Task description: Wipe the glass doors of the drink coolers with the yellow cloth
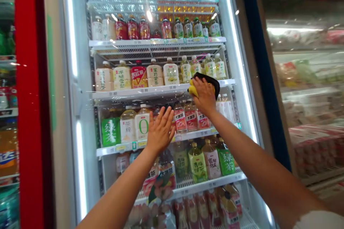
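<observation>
A tall glass door [185, 94] of a lit drinks cooler stands in front of me, with bottles showing through it. My right hand [204, 93] holds a yellow and black cloth [217, 85] flat against the glass, in front of the shelf edge below the middle row. Lower and to the left, my left hand [161, 128] is open, palm toward the glass and fingers stretched upward; it seems to rest on the pane. Behind it, a white-labelled bottle with a green "0" [142, 121] is partly covered.
Bottles fill several shelves, among them a green-labelled bottle [110, 128] and a red tea bottle [139, 75]. A vertical door handle [77, 94] is at left. Beyond a red panel [33, 100] are more drinks; another glass-fronted cooler [309, 89] with packaged goods stands at right, blurred.
</observation>
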A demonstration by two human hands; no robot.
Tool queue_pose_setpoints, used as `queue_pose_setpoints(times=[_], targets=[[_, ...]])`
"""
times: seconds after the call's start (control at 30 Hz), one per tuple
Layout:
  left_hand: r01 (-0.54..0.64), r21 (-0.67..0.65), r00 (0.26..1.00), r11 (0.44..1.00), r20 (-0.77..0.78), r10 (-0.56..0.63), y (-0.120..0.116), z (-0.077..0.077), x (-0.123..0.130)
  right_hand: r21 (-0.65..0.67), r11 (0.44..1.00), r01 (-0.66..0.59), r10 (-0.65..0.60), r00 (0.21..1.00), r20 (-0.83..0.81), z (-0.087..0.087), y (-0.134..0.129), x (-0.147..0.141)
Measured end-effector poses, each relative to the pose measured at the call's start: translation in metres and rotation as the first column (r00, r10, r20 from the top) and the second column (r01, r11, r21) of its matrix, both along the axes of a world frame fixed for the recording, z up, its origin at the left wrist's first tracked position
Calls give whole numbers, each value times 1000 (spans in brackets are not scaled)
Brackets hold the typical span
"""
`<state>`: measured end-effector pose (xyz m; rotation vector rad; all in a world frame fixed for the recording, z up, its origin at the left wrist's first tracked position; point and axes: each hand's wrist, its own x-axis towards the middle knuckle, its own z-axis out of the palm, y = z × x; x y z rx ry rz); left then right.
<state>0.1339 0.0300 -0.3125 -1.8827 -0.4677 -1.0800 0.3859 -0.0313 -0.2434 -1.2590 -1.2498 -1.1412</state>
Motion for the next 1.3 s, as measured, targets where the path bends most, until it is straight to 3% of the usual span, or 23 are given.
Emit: queue_pose_setpoints(times=[0.1,0.17,0.27,0.33,0.4,0.5,0.57,0.63,0.73,0.83,0.93,1.07,1.17,1.3], targets=[[-46,-20,999,999,23,46,5,4,-18,-142,989,-41,77,962,262,-27,-4,-35],[-78,-32,996,996,28,79,9,6,-35,-155,987,-48,95,945,314,-39,-8,-39],[-126,-53,989,991,66,129,16,13,-63,-56,997,-60,69,982,176,-29,3,-48],[-156,-74,981,985,102,163,19,18,-79,17,999,-51,51,998,45,-13,19,-73],[-179,-96,974,979,123,190,20,22,-95,34,998,-58,58,998,17,-4,32,-110],[-206,-118,963,971,151,223,21,26,-122,-59,992,-109,120,966,228,-14,37,-158],[-227,-130,957,965,155,246,23,27,-143,-121,985,-122,159,914,374,-26,35,-174],[-250,-149,952,957,144,271,26,29,-166,-131,984,-123,167,898,408,-29,35,-180],[-275,-191,941,942,149,305,32,31,-196,-76,987,-143,159,948,275,-9,46,-198],[-275,-214,936,937,164,312,38,31,-220,-12,983,-185,185,973,141,13,63,-240],[-269,-214,939,939,159,305,44,25,-242,-47,976,-212,216,938,271,10,72,-277],[-274,-240,943,931,124,310,49,16,-272,-168,971,-172,235,816,528,-4,71,-288],[-273,-235,948,933,97,302,52,11,-290,-152,974,-168,221,853,474,12,75,-300],[-275,-214,947,937,106,302,54,-2,-305,-73,976,-204,216,931,296,35,88,-351]])
